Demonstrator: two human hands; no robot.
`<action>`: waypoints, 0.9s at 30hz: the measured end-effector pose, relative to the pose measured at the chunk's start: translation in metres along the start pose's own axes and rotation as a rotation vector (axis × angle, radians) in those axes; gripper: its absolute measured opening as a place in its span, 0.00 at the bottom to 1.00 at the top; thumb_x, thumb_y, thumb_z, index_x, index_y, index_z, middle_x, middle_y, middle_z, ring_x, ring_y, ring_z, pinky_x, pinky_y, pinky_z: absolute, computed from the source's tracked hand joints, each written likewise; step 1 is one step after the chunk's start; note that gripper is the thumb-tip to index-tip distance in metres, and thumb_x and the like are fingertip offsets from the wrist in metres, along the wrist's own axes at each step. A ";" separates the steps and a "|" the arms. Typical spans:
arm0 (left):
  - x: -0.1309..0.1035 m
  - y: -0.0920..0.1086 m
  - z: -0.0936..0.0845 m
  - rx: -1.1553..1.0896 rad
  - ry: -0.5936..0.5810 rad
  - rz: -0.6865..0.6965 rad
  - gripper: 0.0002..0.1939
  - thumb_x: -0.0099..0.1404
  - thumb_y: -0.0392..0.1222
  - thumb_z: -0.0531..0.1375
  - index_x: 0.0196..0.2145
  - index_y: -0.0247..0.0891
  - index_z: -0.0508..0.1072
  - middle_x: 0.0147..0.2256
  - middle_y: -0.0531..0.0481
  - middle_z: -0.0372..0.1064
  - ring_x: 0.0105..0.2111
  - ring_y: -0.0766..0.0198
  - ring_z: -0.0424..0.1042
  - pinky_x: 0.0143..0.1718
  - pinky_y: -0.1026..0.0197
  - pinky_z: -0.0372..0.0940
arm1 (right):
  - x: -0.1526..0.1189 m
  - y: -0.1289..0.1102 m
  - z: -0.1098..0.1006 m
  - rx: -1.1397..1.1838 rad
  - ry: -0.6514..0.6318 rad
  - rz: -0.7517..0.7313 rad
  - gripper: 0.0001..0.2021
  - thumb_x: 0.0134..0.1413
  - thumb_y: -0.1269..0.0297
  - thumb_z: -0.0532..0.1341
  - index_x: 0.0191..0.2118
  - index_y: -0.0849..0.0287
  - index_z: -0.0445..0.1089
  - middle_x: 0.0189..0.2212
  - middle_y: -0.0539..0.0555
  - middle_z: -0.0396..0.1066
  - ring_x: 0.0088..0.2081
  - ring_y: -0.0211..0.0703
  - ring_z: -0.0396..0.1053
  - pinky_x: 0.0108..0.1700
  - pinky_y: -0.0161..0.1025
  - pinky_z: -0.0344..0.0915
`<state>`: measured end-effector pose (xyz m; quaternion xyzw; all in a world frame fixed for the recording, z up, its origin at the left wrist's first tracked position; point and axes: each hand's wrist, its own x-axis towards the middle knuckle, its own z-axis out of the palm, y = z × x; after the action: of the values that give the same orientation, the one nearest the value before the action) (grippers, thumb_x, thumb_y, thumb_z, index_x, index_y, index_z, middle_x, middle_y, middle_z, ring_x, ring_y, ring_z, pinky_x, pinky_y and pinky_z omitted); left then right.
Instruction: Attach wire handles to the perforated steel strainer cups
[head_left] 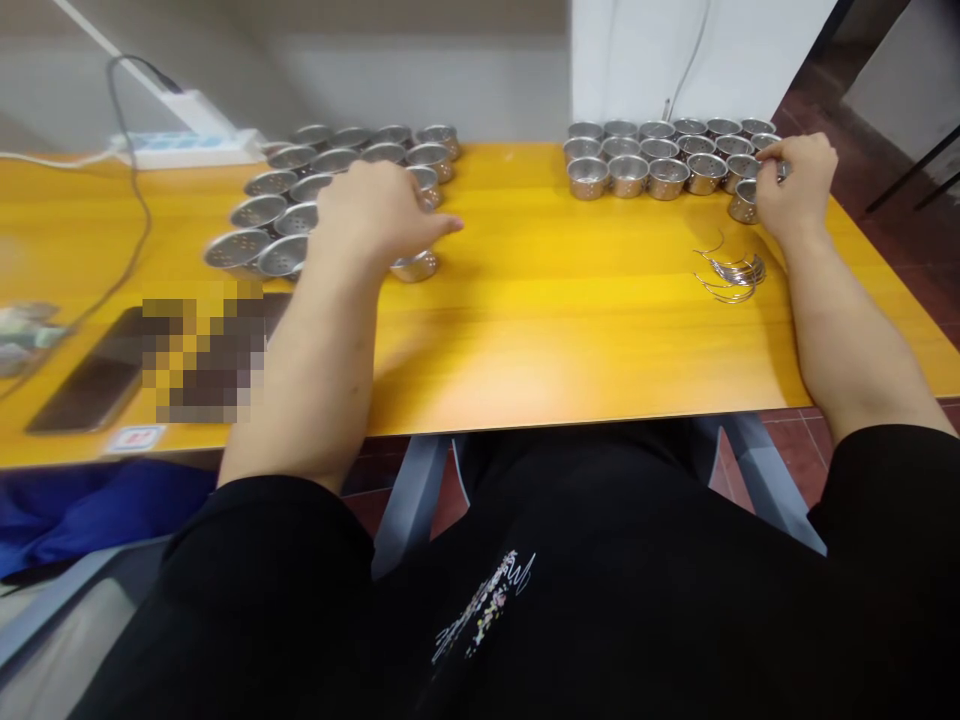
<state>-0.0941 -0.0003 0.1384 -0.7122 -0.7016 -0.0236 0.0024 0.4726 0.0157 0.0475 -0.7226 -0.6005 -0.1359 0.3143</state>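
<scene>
My left hand (pixel 367 210) is over the right side of the left group of perforated metal cups (pixel 259 212). Its thumb stretches out to the right, apart from the palm; the other fingers are mostly hidden behind the hand. Just below the thumb stands a single metal cup (pixel 415 266). At the right end of the other cup group, my right hand (pixel 801 185) has its fingers and thumb curled around a small perforated metal cup (pixel 783 170), which is partly covered. Another perforated cup (pixel 743 203) stands beside the right thumb, in front of the rows.
Several rows of perforated cups (pixel 628 176) stand at the back right. Curved metal wires (pixel 735 272) lie in a pile before them. A phone (pixel 94 375), a pixelated dark object (pixel 217 370) and a power strip (pixel 187 148) with cables are at left. The yellow table (pixel 525 340) has a near edge.
</scene>
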 end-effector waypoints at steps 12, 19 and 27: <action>0.041 -0.040 0.038 -0.335 0.213 0.099 0.40 0.83 0.73 0.63 0.76 0.41 0.83 0.78 0.44 0.81 0.79 0.39 0.74 0.88 0.34 0.66 | -0.002 -0.005 0.006 0.020 0.012 -0.008 0.19 0.85 0.83 0.66 0.63 0.60 0.92 0.66 0.68 0.93 0.69 0.52 0.81 0.74 0.50 0.63; 0.028 -0.033 0.023 -0.164 0.056 0.017 0.32 0.72 0.70 0.75 0.57 0.40 0.90 0.65 0.36 0.90 0.70 0.34 0.82 0.81 0.31 0.78 | -0.001 -0.005 0.007 0.070 -0.031 0.011 0.19 0.86 0.82 0.64 0.59 0.54 0.89 0.66 0.66 0.92 0.69 0.50 0.78 0.74 0.51 0.59; 0.036 -0.030 0.034 -0.101 -0.057 0.183 0.20 0.62 0.49 0.81 0.51 0.44 0.90 0.51 0.42 0.89 0.55 0.41 0.85 0.67 0.34 0.84 | 0.001 -0.004 0.009 0.129 0.075 -0.081 0.17 0.80 0.82 0.68 0.54 0.54 0.91 0.60 0.64 0.95 0.62 0.53 0.83 0.71 0.53 0.67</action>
<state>-0.1227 0.0376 0.1050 -0.7730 -0.6312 -0.0383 -0.0513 0.4669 0.0224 0.0421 -0.6704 -0.6247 -0.1363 0.3766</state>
